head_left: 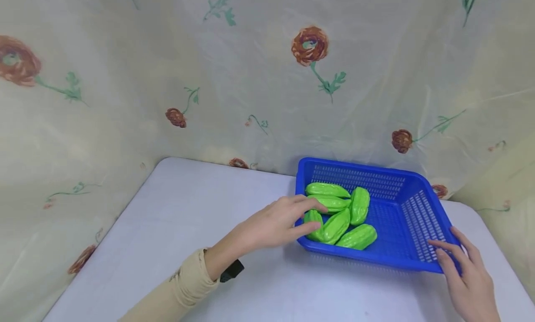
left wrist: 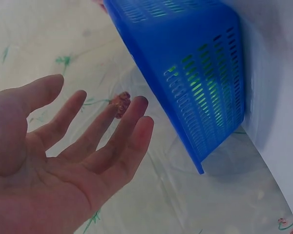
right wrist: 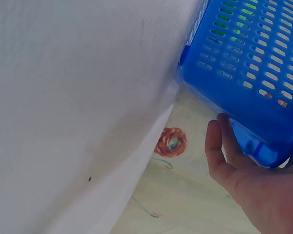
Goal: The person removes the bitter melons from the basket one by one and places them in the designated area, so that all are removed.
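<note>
Several green ridged vegetables (head_left: pixel 359 237) lie in the left half of a blue plastic basket (head_left: pixel 388 261). The left hand (head_left: pixel 280 222) hangs over the basket's left rim, fingers relaxed and apart above the vegetables. In the left wrist view that hand (left wrist: pixel 83 151) holds nothing and is beside the basket's slotted wall (left wrist: pixel 200 92). The right hand (head_left: pixel 470 278) is at the basket's front right corner, thumb and fingers around the rim. The right wrist view shows the right hand (right wrist: pixel 259 180) against the basket's corner (right wrist: pixel 244 83), part of its fingers hidden.
A white table (head_left: pixel 200 196) carries the basket near its back edge. Pale sheeting (head_left: pixel 251 71) with brown flowers and green stems hangs behind and at the sides. A dark band (head_left: pixel 231 271) is on the left wrist below a beige sleeve (head_left: pixel 184 285).
</note>
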A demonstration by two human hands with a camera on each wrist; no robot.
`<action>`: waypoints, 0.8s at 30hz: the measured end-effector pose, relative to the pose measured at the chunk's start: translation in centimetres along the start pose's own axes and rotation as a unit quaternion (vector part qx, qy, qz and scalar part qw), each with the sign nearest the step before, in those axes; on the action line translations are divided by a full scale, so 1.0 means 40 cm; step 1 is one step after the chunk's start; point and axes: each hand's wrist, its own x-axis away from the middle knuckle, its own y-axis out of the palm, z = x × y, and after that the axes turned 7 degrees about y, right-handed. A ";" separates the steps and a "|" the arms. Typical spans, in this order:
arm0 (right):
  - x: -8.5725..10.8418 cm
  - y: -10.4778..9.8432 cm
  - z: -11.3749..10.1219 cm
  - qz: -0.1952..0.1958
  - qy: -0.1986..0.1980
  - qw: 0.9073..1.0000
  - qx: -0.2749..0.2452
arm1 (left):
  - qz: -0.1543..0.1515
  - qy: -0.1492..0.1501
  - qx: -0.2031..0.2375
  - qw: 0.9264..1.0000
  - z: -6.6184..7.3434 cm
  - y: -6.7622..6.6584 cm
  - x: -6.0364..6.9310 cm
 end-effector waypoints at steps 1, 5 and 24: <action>-0.001 0.000 -0.001 0.000 -0.003 1.000 -0.003 | 0.000 -0.001 -0.002 1.000 -0.001 -0.001 -0.004; -0.003 0.000 -0.003 -0.001 -0.009 1.000 -0.005 | -0.003 0.003 -0.009 1.000 -0.005 -0.006 -0.030; -0.002 -0.019 -0.003 -0.042 0.005 0.999 0.008 | -0.063 0.036 0.073 0.995 -0.025 0.000 -0.189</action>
